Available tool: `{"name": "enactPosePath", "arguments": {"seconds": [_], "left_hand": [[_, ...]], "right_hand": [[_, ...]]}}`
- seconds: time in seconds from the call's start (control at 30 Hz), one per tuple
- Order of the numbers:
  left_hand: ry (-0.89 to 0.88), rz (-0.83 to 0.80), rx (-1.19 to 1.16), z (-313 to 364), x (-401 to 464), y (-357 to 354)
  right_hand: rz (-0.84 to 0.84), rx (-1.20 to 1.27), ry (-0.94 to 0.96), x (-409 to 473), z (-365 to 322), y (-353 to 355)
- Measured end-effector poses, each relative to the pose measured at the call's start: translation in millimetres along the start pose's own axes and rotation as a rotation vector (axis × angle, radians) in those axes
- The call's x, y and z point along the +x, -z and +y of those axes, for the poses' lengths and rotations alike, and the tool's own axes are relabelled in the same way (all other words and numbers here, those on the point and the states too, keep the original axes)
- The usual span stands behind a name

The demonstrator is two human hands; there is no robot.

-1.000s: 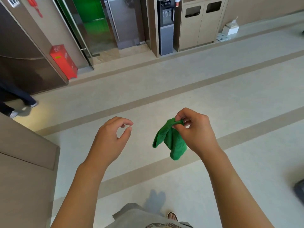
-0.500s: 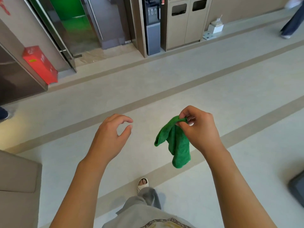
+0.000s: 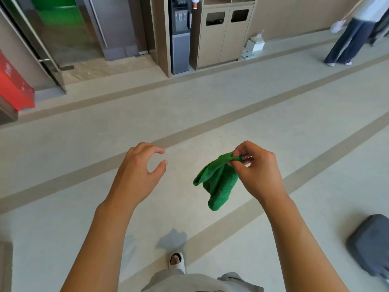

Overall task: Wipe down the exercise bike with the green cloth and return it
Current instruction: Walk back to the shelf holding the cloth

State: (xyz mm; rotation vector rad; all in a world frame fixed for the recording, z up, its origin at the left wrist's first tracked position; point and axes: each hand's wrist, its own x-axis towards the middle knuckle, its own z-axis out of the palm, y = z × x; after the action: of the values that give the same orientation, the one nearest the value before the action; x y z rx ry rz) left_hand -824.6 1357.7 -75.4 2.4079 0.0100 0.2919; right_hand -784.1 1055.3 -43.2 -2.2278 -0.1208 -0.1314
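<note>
The green cloth (image 3: 219, 182) hangs bunched from my right hand (image 3: 256, 169), pinched at its top corner between thumb and fingers, in front of me at mid-frame. My left hand (image 3: 139, 171) floats a little to the left of the cloth, fingers curled apart and holding nothing. No exercise bike shows in the head view. A dark grey object (image 3: 370, 247) sits blurred at the lower right edge; I cannot tell what it is.
Pale floor with tan stripes stretches ahead. At the back stand a water dispenser (image 3: 180, 36), a two-slot bin cabinet (image 3: 225, 32) and a small white box (image 3: 255, 44). A red box (image 3: 12, 85) leans at far left. A person (image 3: 349, 34) stands at the upper right.
The view has swung right: the red box and doors slid left, a standing person came into view at upper right. My foot has stepped forward. Both hands keep their pose with the cloth.
</note>
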Motion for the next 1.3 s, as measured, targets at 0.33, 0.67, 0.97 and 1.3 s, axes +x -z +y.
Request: {"name": "enactPosePath", "arguments": {"seconds": [0.33, 0.67, 0.97, 1.3], "left_hand": [[0.020, 0.006, -0.036, -41.4, 54.6, -2.0], [-0.015, 0.031, -0.030, -28.8, 154.6, -35.8], [-0.057, -0.015, -0.038, 28.8, 302.3, -102.2], [-0.057, -0.007, -0.062, 72.4, 411.7, -159.2]], "right_hand": [[-0.024, -0.073, 0.013, 66.5, -13.8, -28.7], [0.003, -0.032, 0.039, 164.8, 17.1, -17.9], [0.018, 0.011, 0.071, 305.3, 70.0, 31.9], [0.044, 0.041, 0.063, 422.1, 122.0, 65.3]]}}
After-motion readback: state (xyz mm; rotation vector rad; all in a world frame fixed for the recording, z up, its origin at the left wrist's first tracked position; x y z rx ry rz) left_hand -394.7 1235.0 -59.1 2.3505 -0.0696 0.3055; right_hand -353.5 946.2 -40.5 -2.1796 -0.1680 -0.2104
